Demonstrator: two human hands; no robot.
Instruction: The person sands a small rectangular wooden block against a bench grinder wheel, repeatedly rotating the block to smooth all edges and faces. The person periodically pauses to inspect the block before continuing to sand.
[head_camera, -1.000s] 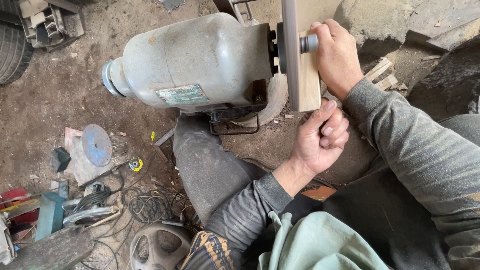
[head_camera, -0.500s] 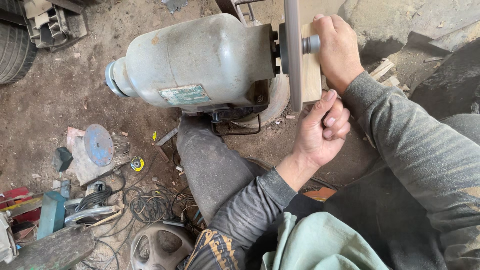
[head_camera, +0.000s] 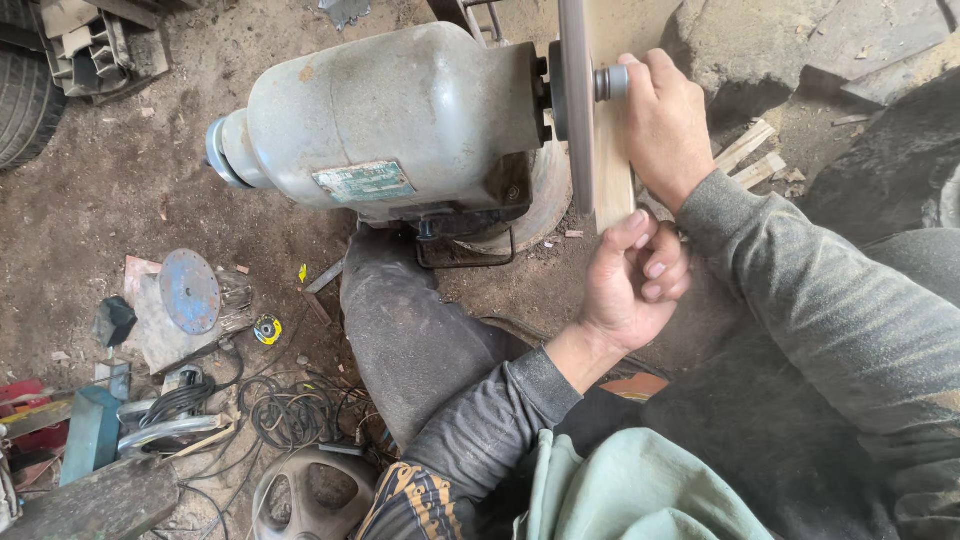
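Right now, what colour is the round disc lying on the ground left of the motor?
Blue, a dusty blue disc, seen in the head view, beside the pale grey-green motor.

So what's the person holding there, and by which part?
A thin wood piece, set against the machine's disc. The left hand pinches its near bottom end; the right hand presses on its outer face, higher up by the hub.
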